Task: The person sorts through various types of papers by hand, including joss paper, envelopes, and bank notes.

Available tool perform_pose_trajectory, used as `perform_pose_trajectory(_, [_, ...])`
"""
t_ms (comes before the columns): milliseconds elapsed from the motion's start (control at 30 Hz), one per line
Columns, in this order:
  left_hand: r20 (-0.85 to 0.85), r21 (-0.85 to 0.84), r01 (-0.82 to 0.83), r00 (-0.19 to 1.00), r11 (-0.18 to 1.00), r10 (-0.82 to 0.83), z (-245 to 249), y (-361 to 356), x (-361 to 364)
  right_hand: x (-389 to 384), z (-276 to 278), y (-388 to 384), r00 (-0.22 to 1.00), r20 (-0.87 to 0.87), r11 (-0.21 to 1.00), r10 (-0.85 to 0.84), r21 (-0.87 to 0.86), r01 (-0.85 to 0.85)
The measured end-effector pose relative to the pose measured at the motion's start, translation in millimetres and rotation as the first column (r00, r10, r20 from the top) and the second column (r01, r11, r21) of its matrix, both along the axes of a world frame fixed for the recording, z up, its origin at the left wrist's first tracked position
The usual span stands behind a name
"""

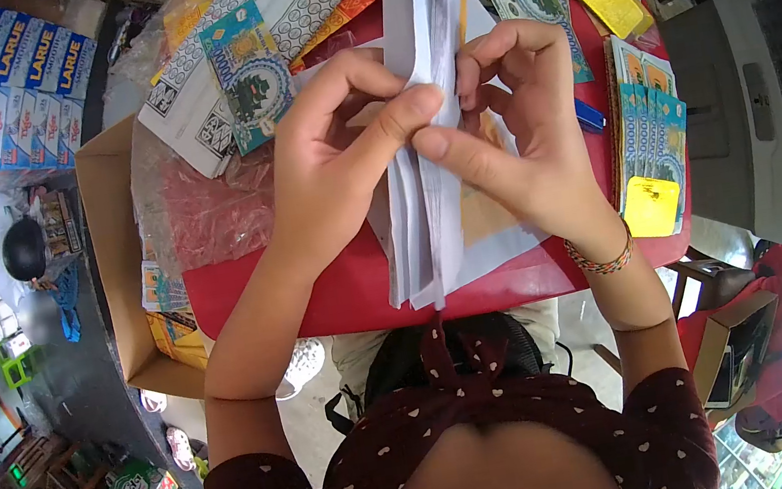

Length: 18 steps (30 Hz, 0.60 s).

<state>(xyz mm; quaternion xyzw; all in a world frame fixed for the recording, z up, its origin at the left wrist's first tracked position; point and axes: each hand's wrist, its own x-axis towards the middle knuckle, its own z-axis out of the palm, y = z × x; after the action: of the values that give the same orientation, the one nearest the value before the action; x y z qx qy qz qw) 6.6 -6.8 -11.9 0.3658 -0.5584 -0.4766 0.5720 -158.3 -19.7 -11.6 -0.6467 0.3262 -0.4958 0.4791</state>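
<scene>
A thick bundle of white paper sheets (428, 224), long and folded into a narrow strip, stands on edge in front of me. My left hand (344, 135) pinches its left side, with the thumb pressed near the middle fold. From the other side my right hand (530, 127) grips it, its thumb tip close to the left thumb and its fingers curled behind. Under the bundle lie more white sheets and an orange-yellow printed piece (488, 215). Just left of my left hand is a teal printed paper note (246, 74) on a white patterned sheet (181, 124).
The red table (319, 301) carries clear plastic wrap (213, 205) on the left. Right of my hands are a blue object (590, 115), teal note bundles (649, 130) and yellow blocks (652, 205). A cardboard box (133, 313) stands against the left edge; stacked beer cartons (24, 87) are beyond.
</scene>
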Motion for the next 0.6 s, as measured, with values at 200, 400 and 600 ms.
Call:
perform_pose_trajectory(200, [-0.056,0.178,0.045,0.998,0.983,-0.035,-6.1,-5.9,-0.6,1.7,-5.7,1.9,0.996,-0.085,0.998,0.0,0.064,0.005])
perform_pose_trajectory(400, [0.269,0.096,-0.264,0.935,0.96,0.23,-19.1,-13.2,9.6,-1.6,-8.5,-2.4,1.0,-0.006,0.987,0.03,0.156,-0.029])
perform_pose_trajectory(600, [0.608,-0.448,-0.322,0.575,0.834,0.548,-4.8,-12.9,13.6,-2.0,-7.6,-1.8,0.999,-0.032,0.988,0.029,0.151,-0.024])
